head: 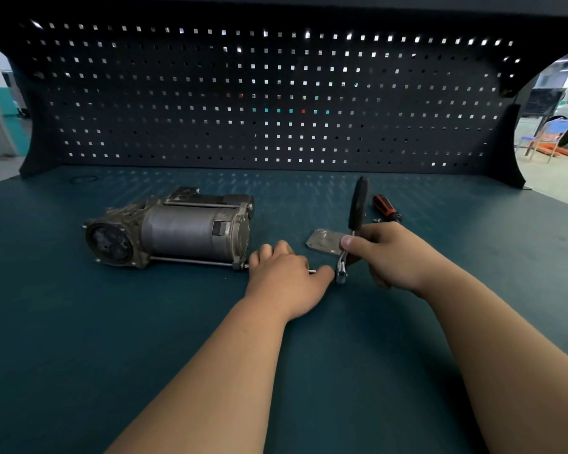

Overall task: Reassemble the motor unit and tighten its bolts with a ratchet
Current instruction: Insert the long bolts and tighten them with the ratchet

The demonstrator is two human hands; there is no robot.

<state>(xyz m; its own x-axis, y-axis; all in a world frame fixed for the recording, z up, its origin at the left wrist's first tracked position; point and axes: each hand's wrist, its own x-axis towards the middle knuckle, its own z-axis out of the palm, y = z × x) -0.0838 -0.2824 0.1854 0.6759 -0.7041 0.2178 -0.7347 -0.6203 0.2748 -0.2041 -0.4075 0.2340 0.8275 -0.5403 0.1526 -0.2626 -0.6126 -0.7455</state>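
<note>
At the workbench (79,322), a person worked bare-handed on a motor unit (171,231) that lay on its side on the green top, round end cap facing the near-left corner, a long thru-bolt (191,259) running along its near side. Just R of the motor's end, the left hand (286,276) sat knuckles-up on the bench, fingers curled down over a thin metal rod (312,271) that showed only btwn the palm and thumb, in line w/ that bolt; the thumb reached out to the head of the ratchet (358,204). Further R of the motor, the right hand (384,253) was clamped round the ratchet's shank just below the black grip, thumb across the front, the handle standing nearly upright and tilted a little away from the onlooker, its chrome head down near the bench at the rod's R end. Whether the head was seated on the rod couldn't be told; the thumb hid the join. A small flat metal plate (325,240) lay on the bench R of the motor, behind the L hand and partly behind the R thumb. Beyond the R hand, farther from the motor, lay a red-and-black screwdriver (386,208). A dark pegboard (276,93) backed the bench behind the motor.
</note>
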